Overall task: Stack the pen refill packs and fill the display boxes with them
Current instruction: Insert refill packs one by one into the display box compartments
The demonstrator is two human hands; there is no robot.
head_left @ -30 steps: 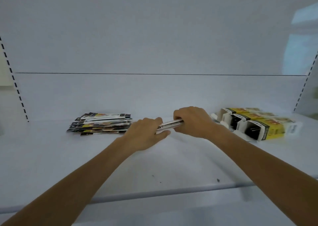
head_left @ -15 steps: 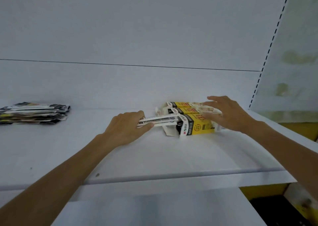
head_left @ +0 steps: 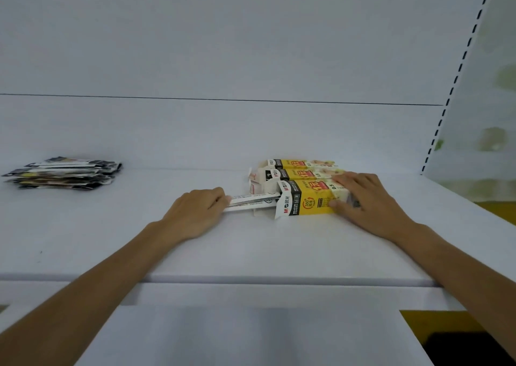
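Head view. On the white shelf [head_left: 251, 248], three yellow display boxes lying flat side by side, mouths to the left: nearest display box [head_left: 310, 201], middle box [head_left: 304, 173], far box [head_left: 298, 164]. White flaps [head_left: 258, 187] hanging loose and crumpled at the open ends.

Left hand [head_left: 195, 212] low on the shelf, its fingers [head_left: 220, 195] curled round the tail of a thin bundle of refill packs [head_left: 251, 199]. Bundle held level, leading end at the mouth of the nearest display box; impossible to tell how far inside. Right hand [head_left: 365, 201] over the closed end of the same box, fingers nearly straight on top, thumb against the near side, pressing rather than clutching. Well apart to the far left, a loose pile of refill packs [head_left: 64, 173], uneven at the edges and not yet boxed.

Judged as mid-insertion, with most of the filling left to do.

Risks from here:
- Snagging on the flaps if pushed in at a slant; likely to fold a flap inward and block the mouth.
- Fanning of the bundle, since gripped only at the tail; top packs could ride up over the box edge while the lower ones go in.
- Buckling of the thin packs if forced against a jam.
- Sliding of the light box to the right, or into the middle box, should the bracing hand ease off.
- Crushing of the soft card top if pressed too hard, narrowing the opening.
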